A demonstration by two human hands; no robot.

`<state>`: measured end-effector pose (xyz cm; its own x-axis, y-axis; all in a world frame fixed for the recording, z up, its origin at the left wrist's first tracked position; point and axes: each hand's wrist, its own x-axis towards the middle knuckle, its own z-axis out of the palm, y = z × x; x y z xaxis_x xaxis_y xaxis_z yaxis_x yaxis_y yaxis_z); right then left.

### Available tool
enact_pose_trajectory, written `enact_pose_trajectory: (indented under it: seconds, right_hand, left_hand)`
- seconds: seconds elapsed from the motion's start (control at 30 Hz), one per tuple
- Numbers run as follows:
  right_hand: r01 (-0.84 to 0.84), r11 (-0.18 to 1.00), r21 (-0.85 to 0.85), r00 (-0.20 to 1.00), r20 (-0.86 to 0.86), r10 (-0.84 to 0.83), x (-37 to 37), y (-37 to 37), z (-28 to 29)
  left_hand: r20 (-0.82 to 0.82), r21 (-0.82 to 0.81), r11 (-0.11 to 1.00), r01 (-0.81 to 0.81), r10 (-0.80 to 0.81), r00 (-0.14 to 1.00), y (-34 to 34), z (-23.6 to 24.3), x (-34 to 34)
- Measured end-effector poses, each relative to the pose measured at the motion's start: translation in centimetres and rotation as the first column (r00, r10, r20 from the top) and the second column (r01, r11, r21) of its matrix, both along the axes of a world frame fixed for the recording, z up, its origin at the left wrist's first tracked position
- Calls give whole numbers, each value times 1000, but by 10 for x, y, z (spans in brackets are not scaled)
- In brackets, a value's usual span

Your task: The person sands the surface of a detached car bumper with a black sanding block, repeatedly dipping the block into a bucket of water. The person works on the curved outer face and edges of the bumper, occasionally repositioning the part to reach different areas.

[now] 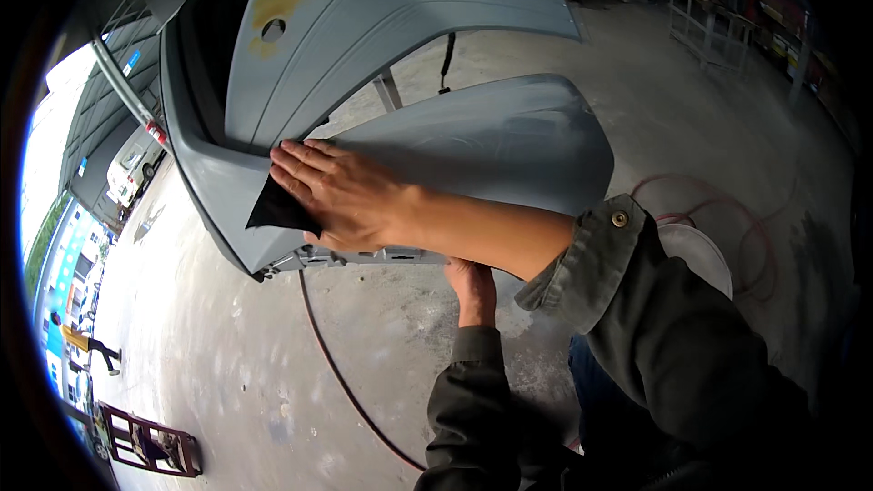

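Observation:
A large grey car body panel [491, 132], with curved creases, is held up in front of me. Yellowish filler surrounds a round hole in its upper part. My right hand [341, 195] lies nearly flat on the panel's left middle, fingers close together. Under its palm and fingers is a black sheet [277, 209] that looks like sandpaper; one corner sticks out on the left and the rest is covered. At the panel's near lower edge is my left hand [470, 289], below my right forearm. Its fingers are hidden by the edge and the forearm.
A thin reddish hose [335, 373] runs along the concrete floor, and more hose [759, 227] lies coiled at right beside a pale round container [698, 253]. A dark red metal frame [150, 441] stands lower left. Beyond it a person [80, 341] walks. A workbench [709, 23] stands far right.

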<state>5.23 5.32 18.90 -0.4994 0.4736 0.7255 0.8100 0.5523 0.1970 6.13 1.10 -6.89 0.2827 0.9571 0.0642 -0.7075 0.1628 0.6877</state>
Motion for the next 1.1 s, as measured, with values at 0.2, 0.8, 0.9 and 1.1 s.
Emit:
enact_pose_trajectory:
  seconds: [0.2, 0.8, 0.9, 1.1]
  right_hand:
    - [51, 997, -57, 997, -50, -53, 85, -34, -21]
    - [136, 983, -125, 954, -250, -164, 128, -60, -31]
    - [263, 932, -248, 866, -365, -341, 198, -84, -48]
    - [213, 959, -185, 911, -317, -263, 165, -93, -33]
  left_hand:
    - [25, -50, 997, -51, 52, 998, -11, 39, -21]
    - [43, 15, 999, -28, 28, 999, -8, 40, -7]
    - [26, -2, 1000, -28, 28, 999, -5, 42, -15]
    - [-18, 19, 1000, -23, 24, 1000, -11, 47, -4]
